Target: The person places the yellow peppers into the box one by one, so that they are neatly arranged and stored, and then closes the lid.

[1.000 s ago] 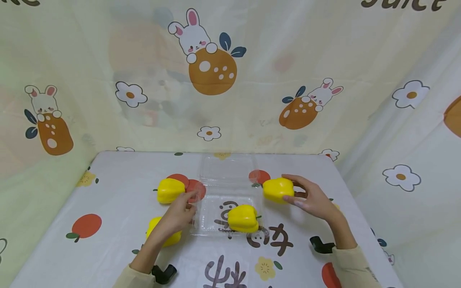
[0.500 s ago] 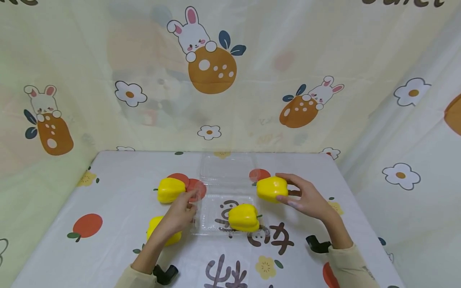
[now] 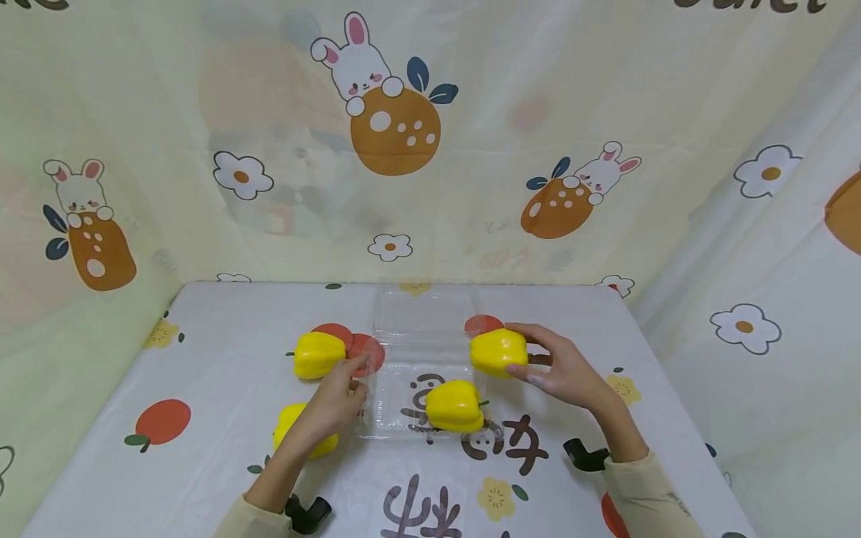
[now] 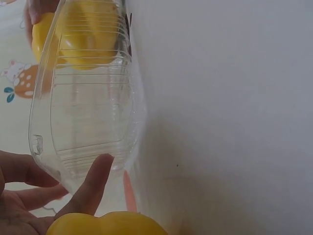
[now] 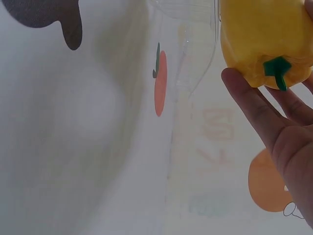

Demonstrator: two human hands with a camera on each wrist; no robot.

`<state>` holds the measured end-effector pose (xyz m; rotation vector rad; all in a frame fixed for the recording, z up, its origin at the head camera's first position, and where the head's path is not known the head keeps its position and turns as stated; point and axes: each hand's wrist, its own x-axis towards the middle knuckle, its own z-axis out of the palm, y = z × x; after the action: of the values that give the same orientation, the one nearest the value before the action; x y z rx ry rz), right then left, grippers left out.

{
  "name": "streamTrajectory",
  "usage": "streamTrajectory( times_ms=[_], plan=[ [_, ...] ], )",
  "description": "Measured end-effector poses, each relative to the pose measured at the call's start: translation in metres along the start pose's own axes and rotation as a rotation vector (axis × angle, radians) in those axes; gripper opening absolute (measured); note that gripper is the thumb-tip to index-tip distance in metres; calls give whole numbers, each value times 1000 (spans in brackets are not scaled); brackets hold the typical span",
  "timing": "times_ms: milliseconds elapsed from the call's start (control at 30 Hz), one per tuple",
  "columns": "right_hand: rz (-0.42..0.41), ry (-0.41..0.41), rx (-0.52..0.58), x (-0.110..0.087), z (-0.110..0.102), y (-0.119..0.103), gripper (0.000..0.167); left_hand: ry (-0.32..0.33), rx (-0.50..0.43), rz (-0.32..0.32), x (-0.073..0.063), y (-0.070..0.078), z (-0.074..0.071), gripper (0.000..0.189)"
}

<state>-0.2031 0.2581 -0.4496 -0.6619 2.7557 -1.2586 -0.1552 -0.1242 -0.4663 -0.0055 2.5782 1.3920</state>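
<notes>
My right hand point(image 3: 568, 370) grips a yellow bell pepper point(image 3: 498, 352) between thumb and fingers, beside the right edge of a clear plastic container point(image 3: 390, 403). In the right wrist view, the green stem of this pepper point(image 5: 266, 39) points towards my palm. My left hand point(image 3: 336, 392) rests its extended fingers against the container's left side; in the left wrist view, a fingertip point(image 4: 103, 161) touches the clear wall. Inside the container, to the right, lies another yellow bell pepper point(image 3: 454, 406). The hinged lid point(image 3: 427, 312) stands open behind the base.
Left of the container lie two more yellow bell peppers: one farther back point(image 3: 318, 356), one point(image 3: 323, 447) partly hidden by my left forearm. Black wrist-worn pieces show by my left sleeve point(image 3: 308, 514) and right sleeve point(image 3: 585, 454). Patterned cloth covers the table point(image 3: 222, 471) and the wall behind.
My right hand has moved left with its bell pepper, closer to the container. My left hand stays at the container's left side, and the other peppers lie where they were.
</notes>
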Motion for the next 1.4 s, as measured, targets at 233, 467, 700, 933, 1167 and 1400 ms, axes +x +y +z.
streamTrajectory(
  times_ms=[233,467,700,933,1167,1400],
  plan=[
    [-14,-5,17,2,5,0,69,-1,2,1,-1,0,0,61],
    [-29,-7,16,2,8,0,69,-2,7,0,-1,1,1,60],
    [-52,-19,5,7,12,-6,72,-7,7,-10,-2,1,0,61],
    [-51,-21,21,11,17,-14,71,-3,15,-16,-1,0,1,62],
    [-89,-24,30,15,23,-16,69,1,14,-9,-2,0,1,62],
    [-128,-32,32,21,29,-18,68,9,21,3,-2,0,1,61]
  ],
)
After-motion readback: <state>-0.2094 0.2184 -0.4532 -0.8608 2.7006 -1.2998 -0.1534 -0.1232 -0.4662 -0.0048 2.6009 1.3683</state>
